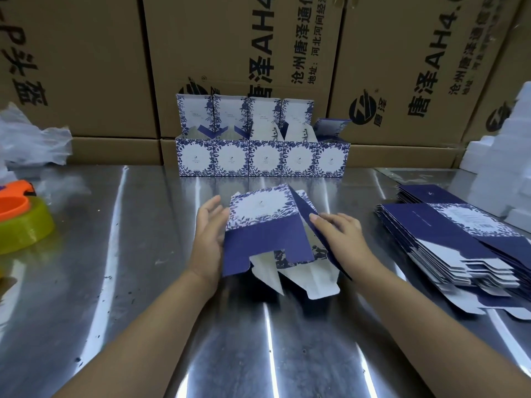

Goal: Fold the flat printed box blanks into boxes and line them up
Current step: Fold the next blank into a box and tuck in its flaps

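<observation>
Two hands bracket the half-opened box blank (264, 225) at the middle of the table (143, 254). Your left hand (208, 234) lies flat, fingers straight, against its left side, while your right hand (340, 234) rests extended fingers on its right panel, the thumb apparently hidden. Five folded boxes (263, 158) line the far side, and the stack of flat blanks (448, 239) sits right.

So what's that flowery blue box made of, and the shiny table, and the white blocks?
The box looks like thin printed card: it is white inside, creased at the folds, and its flaps bend. The table seems to be polished metal, likely steel, because it mirrors light in streaks. The white blocks look like foam, matte and chunky, though I can't be sure.
</observation>
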